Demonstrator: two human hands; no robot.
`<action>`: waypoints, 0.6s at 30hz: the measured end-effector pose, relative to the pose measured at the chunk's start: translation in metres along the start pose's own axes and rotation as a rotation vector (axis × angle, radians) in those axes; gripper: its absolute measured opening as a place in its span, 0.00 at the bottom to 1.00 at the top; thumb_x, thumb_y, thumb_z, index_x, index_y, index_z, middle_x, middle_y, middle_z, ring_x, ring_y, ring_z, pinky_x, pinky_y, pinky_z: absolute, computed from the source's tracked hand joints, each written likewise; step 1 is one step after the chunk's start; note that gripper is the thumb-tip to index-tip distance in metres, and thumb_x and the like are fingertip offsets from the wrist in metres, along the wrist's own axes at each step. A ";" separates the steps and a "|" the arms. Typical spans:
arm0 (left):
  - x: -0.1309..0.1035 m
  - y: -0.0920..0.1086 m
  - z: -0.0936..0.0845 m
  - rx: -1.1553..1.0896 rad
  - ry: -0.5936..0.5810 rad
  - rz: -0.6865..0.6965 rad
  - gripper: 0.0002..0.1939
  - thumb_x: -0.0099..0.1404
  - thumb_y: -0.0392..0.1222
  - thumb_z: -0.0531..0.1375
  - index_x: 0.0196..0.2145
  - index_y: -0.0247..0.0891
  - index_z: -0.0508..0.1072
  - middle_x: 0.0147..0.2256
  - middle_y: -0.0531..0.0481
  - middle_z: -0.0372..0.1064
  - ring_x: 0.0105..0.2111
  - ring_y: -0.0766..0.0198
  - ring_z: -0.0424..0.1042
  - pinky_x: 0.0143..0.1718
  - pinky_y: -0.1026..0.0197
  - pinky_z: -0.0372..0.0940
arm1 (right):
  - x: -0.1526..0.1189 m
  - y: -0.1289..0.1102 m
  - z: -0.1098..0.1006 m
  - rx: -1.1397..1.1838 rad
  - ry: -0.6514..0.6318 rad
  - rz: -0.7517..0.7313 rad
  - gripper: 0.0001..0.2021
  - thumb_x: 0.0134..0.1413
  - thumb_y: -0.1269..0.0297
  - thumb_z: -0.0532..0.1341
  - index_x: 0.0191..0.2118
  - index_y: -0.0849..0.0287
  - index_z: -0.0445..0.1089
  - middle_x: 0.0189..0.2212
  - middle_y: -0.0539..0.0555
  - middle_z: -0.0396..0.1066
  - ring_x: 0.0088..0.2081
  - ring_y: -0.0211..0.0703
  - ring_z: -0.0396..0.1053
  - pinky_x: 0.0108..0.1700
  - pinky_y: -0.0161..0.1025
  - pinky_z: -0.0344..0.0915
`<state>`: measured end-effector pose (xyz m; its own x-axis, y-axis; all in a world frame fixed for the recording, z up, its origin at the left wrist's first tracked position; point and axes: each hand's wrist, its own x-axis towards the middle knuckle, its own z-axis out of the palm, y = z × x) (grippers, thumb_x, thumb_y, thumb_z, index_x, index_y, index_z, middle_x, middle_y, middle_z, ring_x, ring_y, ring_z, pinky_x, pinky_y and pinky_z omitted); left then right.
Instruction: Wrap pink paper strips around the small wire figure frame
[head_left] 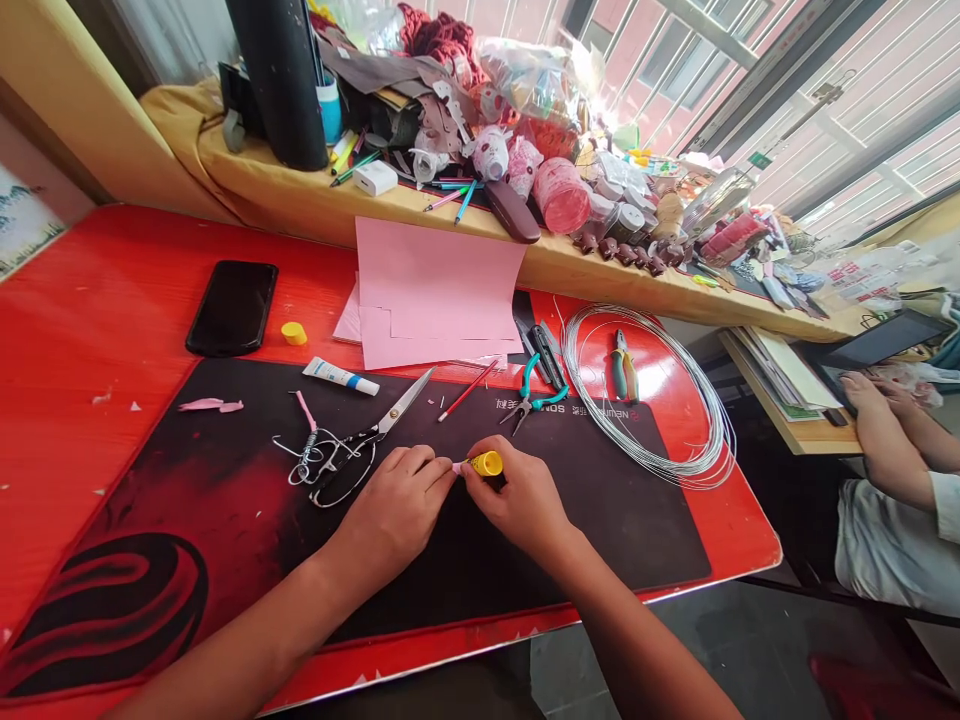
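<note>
Over the dark desk mat (600, 530), my two hands nearly meet. My right hand (517, 500) is closed around a yellow glue stick (487, 463). A small pink paper piece (457, 468) touches the glue stick's tip, and my left hand (405, 500) pinches its other end. Scissors (405, 403) and a twisted wire piece with a pink strip (306, 455) lie to the left of my hands. Beyond them are a white and blue tube (340, 377), a red pencil (469, 390) and teal-handled pliers (529, 392). The yellow cap (294, 333) stands farther back.
Pink paper sheets (442, 285) lie at the back beside a black phone (232, 308). A wire coil (712, 430) surrounds other pliers (623, 368) at the right. Craft items crowd the ledge (300, 210). Another person's arm (892, 440) shows at far right.
</note>
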<state>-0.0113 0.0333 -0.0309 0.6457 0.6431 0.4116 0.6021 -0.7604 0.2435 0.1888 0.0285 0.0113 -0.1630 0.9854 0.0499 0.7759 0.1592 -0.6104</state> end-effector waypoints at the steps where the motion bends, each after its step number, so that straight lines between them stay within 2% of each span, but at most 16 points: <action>1: 0.000 0.000 0.000 0.001 0.002 0.001 0.13 0.73 0.30 0.56 0.49 0.28 0.78 0.44 0.39 0.78 0.44 0.49 0.71 0.44 0.47 0.68 | 0.000 0.000 0.001 -0.007 -0.001 -0.002 0.07 0.65 0.57 0.62 0.41 0.55 0.72 0.25 0.46 0.71 0.20 0.37 0.56 0.27 0.35 0.53; 14: 0.001 0.000 -0.001 0.006 -0.030 -0.022 0.13 0.71 0.28 0.56 0.49 0.32 0.78 0.44 0.41 0.78 0.45 0.49 0.72 0.44 0.47 0.67 | -0.005 0.010 -0.013 -0.046 -0.001 0.072 0.07 0.65 0.57 0.63 0.41 0.54 0.72 0.23 0.44 0.68 0.18 0.36 0.56 0.27 0.35 0.54; 18: 0.001 0.000 -0.001 -0.001 -0.032 -0.022 0.12 0.72 0.29 0.57 0.48 0.32 0.78 0.44 0.41 0.78 0.45 0.49 0.71 0.44 0.47 0.67 | -0.007 0.011 -0.018 -0.042 0.041 0.082 0.07 0.65 0.57 0.63 0.41 0.55 0.72 0.24 0.45 0.71 0.19 0.36 0.58 0.27 0.35 0.55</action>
<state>-0.0107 0.0336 -0.0294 0.6469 0.6626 0.3775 0.6161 -0.7458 0.2533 0.2090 0.0248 0.0182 -0.0735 0.9967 0.0342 0.8103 0.0797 -0.5805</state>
